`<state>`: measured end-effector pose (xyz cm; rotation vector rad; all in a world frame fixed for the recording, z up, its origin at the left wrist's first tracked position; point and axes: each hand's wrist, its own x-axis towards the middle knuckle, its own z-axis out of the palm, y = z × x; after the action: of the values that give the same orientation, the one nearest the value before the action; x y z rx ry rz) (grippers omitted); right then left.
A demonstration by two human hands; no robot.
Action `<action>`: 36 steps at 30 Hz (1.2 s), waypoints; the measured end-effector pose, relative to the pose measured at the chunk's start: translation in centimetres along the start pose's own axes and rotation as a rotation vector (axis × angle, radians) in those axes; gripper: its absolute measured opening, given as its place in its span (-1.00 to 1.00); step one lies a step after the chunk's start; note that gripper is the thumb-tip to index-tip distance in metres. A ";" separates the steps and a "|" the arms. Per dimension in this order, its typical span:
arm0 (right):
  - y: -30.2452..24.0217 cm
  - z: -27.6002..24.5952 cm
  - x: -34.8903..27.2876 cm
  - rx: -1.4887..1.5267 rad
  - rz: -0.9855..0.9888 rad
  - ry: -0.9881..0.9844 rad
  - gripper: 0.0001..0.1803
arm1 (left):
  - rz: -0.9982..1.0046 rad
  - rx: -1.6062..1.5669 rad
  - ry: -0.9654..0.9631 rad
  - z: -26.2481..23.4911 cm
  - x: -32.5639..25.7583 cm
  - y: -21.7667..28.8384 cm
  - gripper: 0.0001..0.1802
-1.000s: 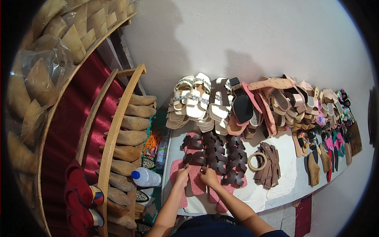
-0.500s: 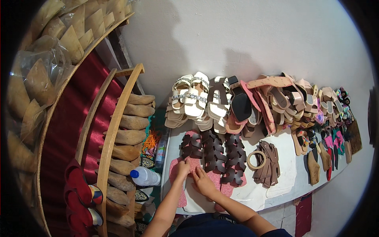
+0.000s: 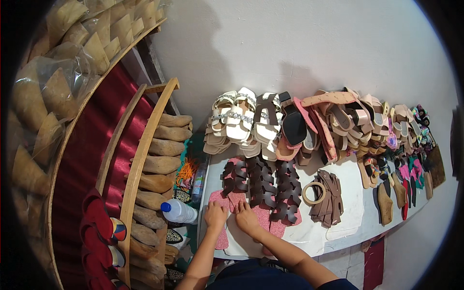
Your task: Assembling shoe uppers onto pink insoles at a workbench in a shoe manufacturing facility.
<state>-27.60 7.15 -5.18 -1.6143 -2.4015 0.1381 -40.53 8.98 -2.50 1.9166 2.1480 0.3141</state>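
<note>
My left hand (image 3: 215, 216) lies flat on a pink glittery insole (image 3: 220, 202) at the near left of the white table (image 3: 348, 193). My right hand (image 3: 247, 218) rests beside it, fingers on the white sheet and close to another pink insole (image 3: 263, 215). Rows of dark brown cut-out strap uppers (image 3: 263, 183) lie on the pink insoles just beyond both hands. Neither hand grips anything.
A roll of tape (image 3: 314, 192) and a pile of brown straps (image 3: 331, 198) lie to the right. Finished sandals (image 3: 270, 123) line the wall. Wooden shoe lasts (image 3: 159, 164) fill a rack at left, with a plastic bottle (image 3: 179, 211) beside it.
Both hands have slid left and toward me along the pink insoles, from the middle of the strap rows to the near-left corner of the table.
</note>
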 end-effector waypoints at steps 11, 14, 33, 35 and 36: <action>-0.7 -3.2 -0.4 0.173 0.007 0.032 -0.72 | -0.047 0.044 0.132 0.7 -4.1 -2.5 -0.15; -0.6 -2.7 -1.1 0.194 -0.019 0.066 -0.71 | -0.109 0.031 0.079 -0.3 -4.7 -2.2 -0.11; -0.7 -4.4 -3.0 1.058 0.286 0.123 -0.68 | -0.008 -0.265 0.165 -3.7 -8.1 2.9 -0.12; 0.1 -4.5 -3.4 1.239 0.395 0.108 -0.64 | 0.046 -0.372 0.224 -3.1 -8.0 4.3 -0.11; 0.7 -5.1 -3.6 1.295 0.431 0.146 -0.62 | 0.119 -0.348 0.245 -2.9 -7.9 5.0 -0.14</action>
<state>-24.35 3.82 -0.92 -1.2783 -1.2000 1.2625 -35.96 1.71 2.19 1.8815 1.9560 0.9235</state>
